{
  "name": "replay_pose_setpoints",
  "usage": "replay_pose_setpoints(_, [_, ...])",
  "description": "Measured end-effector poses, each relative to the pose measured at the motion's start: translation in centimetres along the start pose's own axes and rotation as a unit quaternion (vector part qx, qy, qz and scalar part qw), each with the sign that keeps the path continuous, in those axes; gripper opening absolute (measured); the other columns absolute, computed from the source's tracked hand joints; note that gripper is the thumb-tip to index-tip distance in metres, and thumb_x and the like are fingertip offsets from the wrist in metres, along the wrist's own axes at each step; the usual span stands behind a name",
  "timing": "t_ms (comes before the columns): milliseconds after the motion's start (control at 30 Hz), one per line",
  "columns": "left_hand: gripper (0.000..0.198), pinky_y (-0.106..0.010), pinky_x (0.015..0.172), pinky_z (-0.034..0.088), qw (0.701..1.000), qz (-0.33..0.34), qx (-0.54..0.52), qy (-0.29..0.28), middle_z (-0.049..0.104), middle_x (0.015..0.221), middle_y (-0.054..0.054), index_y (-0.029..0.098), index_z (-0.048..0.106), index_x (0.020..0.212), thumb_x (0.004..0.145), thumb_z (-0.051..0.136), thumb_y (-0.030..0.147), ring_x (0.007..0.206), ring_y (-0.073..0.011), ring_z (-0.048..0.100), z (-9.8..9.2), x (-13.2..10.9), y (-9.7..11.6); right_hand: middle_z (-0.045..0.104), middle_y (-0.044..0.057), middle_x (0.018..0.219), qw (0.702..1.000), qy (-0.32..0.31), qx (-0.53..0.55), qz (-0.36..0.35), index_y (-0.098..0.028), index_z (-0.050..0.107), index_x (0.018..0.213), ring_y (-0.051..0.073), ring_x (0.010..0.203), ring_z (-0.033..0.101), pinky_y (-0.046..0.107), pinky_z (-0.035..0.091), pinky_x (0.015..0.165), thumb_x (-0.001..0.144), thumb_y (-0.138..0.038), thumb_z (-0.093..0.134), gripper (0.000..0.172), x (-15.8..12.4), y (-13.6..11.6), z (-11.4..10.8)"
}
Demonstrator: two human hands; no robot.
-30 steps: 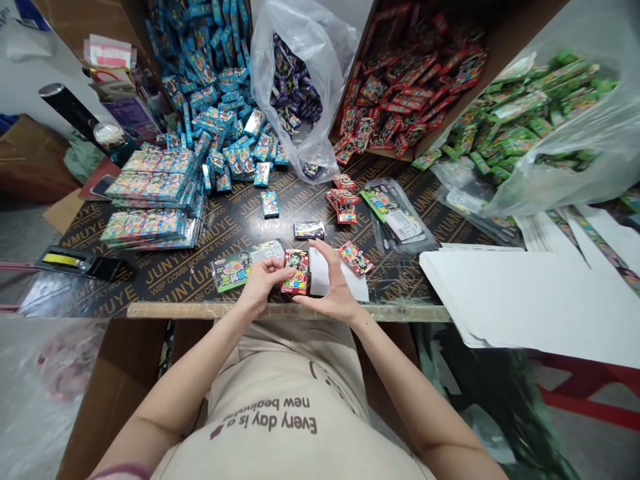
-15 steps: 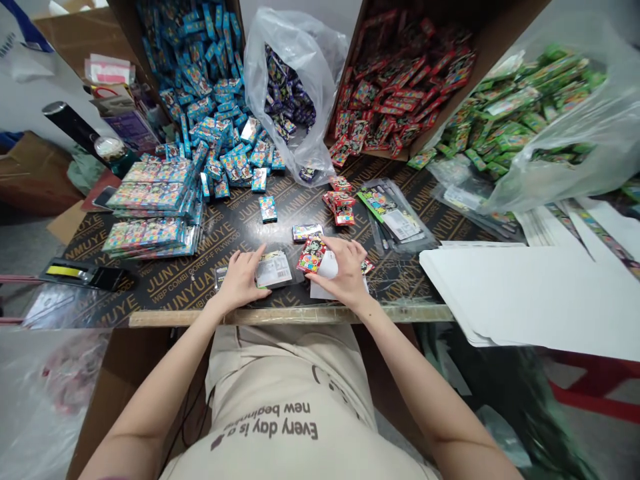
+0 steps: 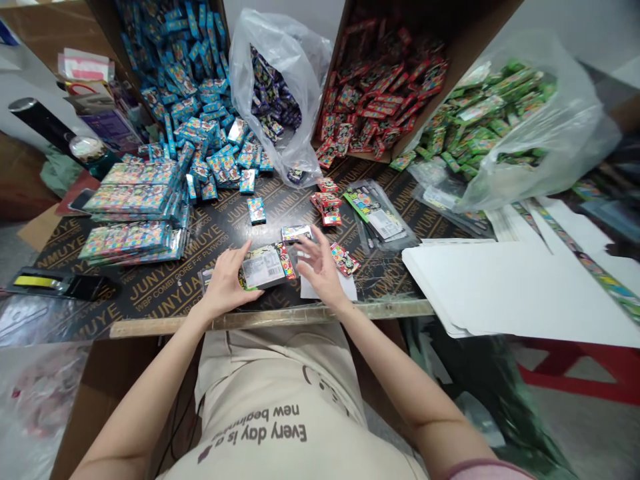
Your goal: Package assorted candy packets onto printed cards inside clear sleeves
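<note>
Left hand (image 3: 225,283): grip pressed onto a printed packet (image 3: 263,267) in a clear sleeve, lying on the plywood tabletop (image 3: 150,293). Right hand (image 3: 320,267): grip spread, just beside it, above a white paper slip (image 3: 327,288).

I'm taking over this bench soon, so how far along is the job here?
Done: stacks of sleeved packet strips lie at the left of the plywood table. In hand: the left hand rests on a sleeved card packet, with the right hand open beside it. Still to go: big loose heaps of blue packets, red packets, green packets and purple packets.
</note>
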State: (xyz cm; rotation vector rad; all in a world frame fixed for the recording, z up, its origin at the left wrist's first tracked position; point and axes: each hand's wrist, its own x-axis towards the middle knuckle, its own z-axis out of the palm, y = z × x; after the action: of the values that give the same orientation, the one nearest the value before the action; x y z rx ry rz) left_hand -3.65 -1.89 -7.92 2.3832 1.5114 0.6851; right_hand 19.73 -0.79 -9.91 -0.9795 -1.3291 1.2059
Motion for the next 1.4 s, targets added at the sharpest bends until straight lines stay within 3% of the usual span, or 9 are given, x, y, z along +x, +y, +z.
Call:
replay_pose_setpoints(133, [0.099, -0.05, 0.106, 0.035, 0.998, 0.045, 0.019, 0.039, 0.057, 0.123, -0.012, 0.02, 0.02, 0.152, 0.069, 0.071, 0.035, 0.113, -0.0306, 0.053, 0.4, 0.3, 0.7, 0.068, -0.004, 0.085, 0.948, 0.015, 0.255, 0.189, -0.034, 0.047, 0.131, 0.014, 0.068, 0.062, 0.026, 0.051, 0.06, 0.07, -0.04, 0.077, 0.068, -0.2, -0.5, 1.8])
replay_pose_setpoints(333, [0.1, -0.049, 0.102, 0.04, 0.989, 0.091, 0.066, 0.093, 0.056, 0.119, -0.012, 0.021, 0.015, 0.153, 0.072, 0.071, 0.034, 0.109, -0.0299, 0.054, 0.6, 0.6, 0.8, 0.07, -0.003, 0.085, 0.872, 0.003, 0.41, 0.268, -0.024, 0.059, 0.115, 0.007, 0.06, 0.058, 0.018, 0.046, 0.055, 0.063, -0.018, 0.08, 0.057, 0.4, -1.5, 1.6])
replay_pose_setpoints(433, [0.097, -0.048, 0.104, 0.039, 0.986, 0.119, 0.077, 0.092, 0.056, 0.119, -0.012, 0.022, 0.015, 0.153, 0.073, 0.069, 0.029, 0.11, -0.0294, 0.053, 0.6, 1.0, 1.2, 0.071, -0.001, 0.08, 0.877, 0.028, 0.382, 0.288, -0.02, 0.059, 0.108, 0.01, 0.062, 0.061, 0.02, 0.047, 0.059, 0.054, -0.011, 0.081, 0.059, 0.4, -0.9, 1.9])
replay_pose_setpoints(567, [0.095, -0.044, 0.096, 0.044, 0.989, 0.111, 0.079, 0.061, 0.055, 0.12, -0.013, 0.021, 0.017, 0.153, 0.073, 0.068, 0.029, 0.108, -0.0296, 0.053, 0.9, 1.5, 0.5, 0.069, -0.001, 0.078, 0.947, 0.043, 0.218, 0.231, -0.023, 0.053, 0.115, 0.014, 0.064, 0.061, 0.027, 0.049, 0.064, 0.055, -0.022, 0.083, 0.067, 1.4, 0.0, 1.3])
replay_pose_setpoints(667, [0.088, -0.044, 0.09, 0.045, 0.992, 0.066, 0.105, -0.004, 0.056, 0.12, -0.014, 0.02, 0.027, 0.15, 0.073, 0.068, 0.035, 0.107, -0.0313, 0.053, 1.7, 1.8, -1.6, 0.067, 0.004, 0.102, 0.994, 0.091, -0.005, 0.068, -0.026, 0.051, 0.121, 0.02, 0.093, 0.063, 0.035, 0.05, 0.082, 0.063, -0.034, 0.08, 0.066, 5.1, 0.3, -2.7])
replay_pose_setpoints(767, [0.074, -0.045, 0.085, 0.046, 0.989, 0.035, 0.135, -0.054, 0.057, 0.118, -0.015, 0.018, 0.042, 0.142, 0.076, 0.065, 0.044, 0.106, -0.033, 0.053, 3.1, 1.8, -3.6, 0.057, 0.01, 0.129, 0.941, 0.174, -0.284, -0.056, -0.024, 0.056, 0.118, 0.026, 0.124, 0.048, 0.044, 0.038, 0.105, 0.075, -0.038, 0.069, 0.047, 11.3, 1.0, -10.1])
replay_pose_setpoints(1000, [0.079, -0.046, 0.09, 0.043, 0.987, 0.04, 0.153, -0.026, 0.057, 0.116, -0.018, 0.014, 0.043, 0.142, 0.081, 0.058, 0.061, 0.103, -0.0326, 0.052, 4.7, 1.6, -3.9, 0.047, 0.023, 0.139, 0.786, 0.335, -0.493, 0.163, -0.013, 0.043, 0.137, 0.037, 0.13, 0.039, 0.058, 0.032, 0.104, 0.081, -0.041, 0.064, 0.066, 23.8, 4.2, -26.8])
replay_pose_setpoints(1233, [0.084, -0.044, 0.091, 0.043, 0.985, 0.04, 0.162, -0.05, 0.055, 0.119, -0.017, 0.018, 0.028, 0.15, 0.081, 0.061, 0.055, 0.105, -0.0312, 0.052, 4.4, 2.2, -3.6, 0.036, 0.026, 0.14, 0.741, 0.438, -0.463, 0.212, -0.015, 0.02, 0.149, 0.042, 0.133, 0.029, 0.062, 0.026, 0.104, 0.075, -0.046, 0.069, 0.094, 29.3, 7.2, -30.8])
replay_pose_setpoints(1400, [0.086, -0.044, 0.092, 0.044, 0.985, 0.036, 0.156, -0.056, 0.055, 0.12, -0.017, 0.019, 0.025, 0.15, 0.081, 0.063, 0.052, 0.105, -0.0305, 0.053, 4.2, 2.5, -3.2, 0.035, 0.02, 0.142, 0.748, 0.451, -0.457, 0.169, -0.02, 0.028, 0.142, 0.04, 0.135, 0.03, 0.062, 0.027, 0.105, 0.08, -0.034, 0.061, 0.072, 29.1, 7.9, -31.5])
